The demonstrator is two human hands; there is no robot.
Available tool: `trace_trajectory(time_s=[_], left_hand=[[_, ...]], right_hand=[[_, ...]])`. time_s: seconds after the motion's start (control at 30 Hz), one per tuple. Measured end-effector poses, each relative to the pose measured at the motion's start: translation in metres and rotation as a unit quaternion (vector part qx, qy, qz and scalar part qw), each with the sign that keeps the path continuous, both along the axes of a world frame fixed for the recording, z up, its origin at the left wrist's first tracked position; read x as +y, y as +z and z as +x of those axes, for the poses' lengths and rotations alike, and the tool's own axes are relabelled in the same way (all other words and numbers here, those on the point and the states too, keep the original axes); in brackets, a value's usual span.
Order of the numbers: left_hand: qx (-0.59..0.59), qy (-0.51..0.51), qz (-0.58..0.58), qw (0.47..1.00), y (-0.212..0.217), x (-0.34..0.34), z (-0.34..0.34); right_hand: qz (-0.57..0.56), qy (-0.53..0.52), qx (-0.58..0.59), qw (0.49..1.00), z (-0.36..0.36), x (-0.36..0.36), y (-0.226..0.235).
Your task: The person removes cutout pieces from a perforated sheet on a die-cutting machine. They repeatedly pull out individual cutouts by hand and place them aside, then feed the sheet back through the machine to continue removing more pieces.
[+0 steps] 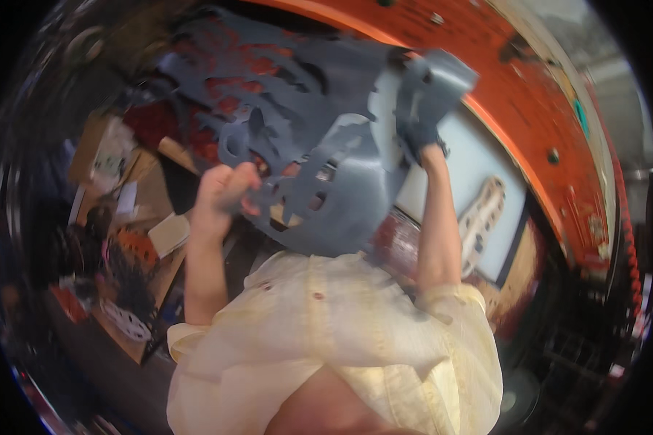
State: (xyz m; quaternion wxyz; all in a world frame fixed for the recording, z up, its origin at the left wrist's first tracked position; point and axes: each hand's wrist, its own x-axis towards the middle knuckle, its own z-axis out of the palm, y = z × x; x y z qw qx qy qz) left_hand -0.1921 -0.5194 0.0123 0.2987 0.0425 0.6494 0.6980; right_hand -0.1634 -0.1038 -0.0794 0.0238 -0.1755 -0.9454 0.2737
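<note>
A large, flexible grey sheet point(341, 196) full of cut-out shapes spreads in front of me, its far left part torn into strips and openings. My left hand point(228, 190) is closed in a fist at the sheet's near left edge, gripping a strip of it beside a ring-shaped piece. On the right, my raised right hand point(418, 138) looks dark and blurred, and its fingers cannot be made out singly. It holds a curled grey flap point(442, 83), which stands up at the sheet's far right; whether flap and sheet are joined cannot be seen.
An orange machine beam point(515, 109) runs across the far right. Beneath it lies a pale board point(453, 138) with a white perforated sole-shaped piece point(484, 217). Cardboard boxes point(94, 156) and scraps stand at left, near another white perforated piece point(125, 320). A red coiled cable point(633, 268) hangs at right.
</note>
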Motion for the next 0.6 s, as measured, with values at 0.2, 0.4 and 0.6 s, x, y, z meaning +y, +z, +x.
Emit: trace_trajectory(time_s=[0.2, 0.4, 0.6], left_hand=[[0.062, 0.115, -0.098, 0.987, -0.018, -0.136, 0.037], [-0.043, 0.335, 0.107, 0.935, -0.045, -0.228, 0.103], [-0.015, 0.47, 0.082, 0.879, -0.078, -0.378, 0.135]], right_hand=[[0.226, 0.254, -0.044, 0.939, 0.025, 0.011, 0.015], [-0.229, -0.186, -0.01, 0.955, 0.028, 0.033, 0.008], [0.081, -0.174, 0.132, 0.972, 0.041, -0.008, 0.035]])
